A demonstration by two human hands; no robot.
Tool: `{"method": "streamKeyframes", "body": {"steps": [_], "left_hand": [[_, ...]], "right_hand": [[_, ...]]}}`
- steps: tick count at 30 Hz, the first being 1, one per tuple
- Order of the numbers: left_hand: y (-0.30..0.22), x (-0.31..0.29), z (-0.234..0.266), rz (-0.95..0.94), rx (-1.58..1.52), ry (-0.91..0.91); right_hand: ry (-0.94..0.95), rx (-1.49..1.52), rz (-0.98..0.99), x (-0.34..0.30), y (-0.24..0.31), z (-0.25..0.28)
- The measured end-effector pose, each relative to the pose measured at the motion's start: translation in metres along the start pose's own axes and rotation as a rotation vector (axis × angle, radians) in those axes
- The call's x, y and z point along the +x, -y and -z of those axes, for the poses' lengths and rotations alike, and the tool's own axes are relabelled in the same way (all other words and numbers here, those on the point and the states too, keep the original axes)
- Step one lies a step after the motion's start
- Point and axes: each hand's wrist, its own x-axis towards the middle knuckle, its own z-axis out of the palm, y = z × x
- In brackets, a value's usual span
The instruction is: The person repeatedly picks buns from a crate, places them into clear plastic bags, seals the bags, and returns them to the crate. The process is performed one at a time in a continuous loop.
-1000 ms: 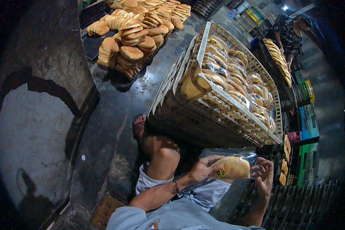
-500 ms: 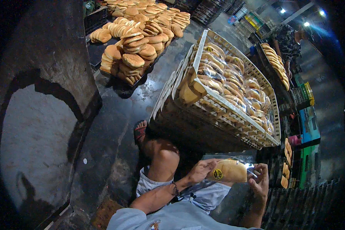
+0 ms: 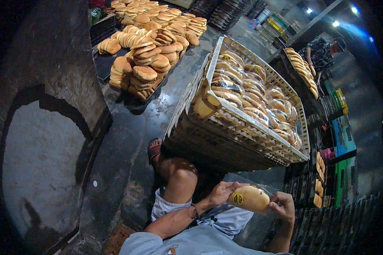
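Above my lap is a bread roll in a clear plastic bag (image 3: 253, 199), marked with a round yellow-and-black label. My left hand (image 3: 224, 192) grips its left end, thumb on top. At the other end, my right hand (image 3: 281, 206) pinches the bag, its fingers closed on the film. Just beyond my hands stands a cream plastic crate (image 3: 259, 132), on top of a stack of crates. Rows of bagged bread rolls (image 3: 255, 93) fill it.
Heaps of unwrapped round buns (image 3: 147, 63) lie on low trays at the far left. A dark panel (image 3: 64, 55) rises at my left. Long trays of bread (image 3: 302, 70) stand at the right, where a person in dark patterned clothing (image 3: 321, 54) leans over. My knee (image 3: 183, 178) is beside the crates.
The bagged roll has tilted, its right end now lower. My right hand has closed in on the bag's right end, where loose film was held out before. The person at the far right shows more clearly.
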Motion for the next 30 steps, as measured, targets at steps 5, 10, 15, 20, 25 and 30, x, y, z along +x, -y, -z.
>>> {"method": "streamKeyframes", "body": {"steps": [5, 10, 15, 20, 25, 30], "left_hand": [[0.003, 0.003, 0.002, -0.108, -0.019, -0.052], [0.007, 0.005, 0.007, -0.154, 0.016, -0.062], [0.011, 0.008, 0.007, -0.156, 0.029, -0.041], [0.006, 0.005, 0.005, -0.085, 0.107, -0.014], [-0.001, 0.001, 0.006, -0.023, 0.035, -0.119], [-0.002, 0.004, 0.028, -0.034, -0.012, -0.418]], "right_hand": [[-0.186, 0.247, -0.102, -0.005, -0.002, -0.012], [-0.248, 0.387, -0.144, -0.005, 0.020, -0.025], [-0.147, 0.234, 0.057, -0.012, -0.023, -0.011], [-0.031, 0.045, 0.107, -0.005, -0.014, -0.015], [0.016, 0.236, 0.098, -0.002, 0.020, -0.015], [0.104, 0.411, 0.320, -0.002, 0.023, -0.010]]}}
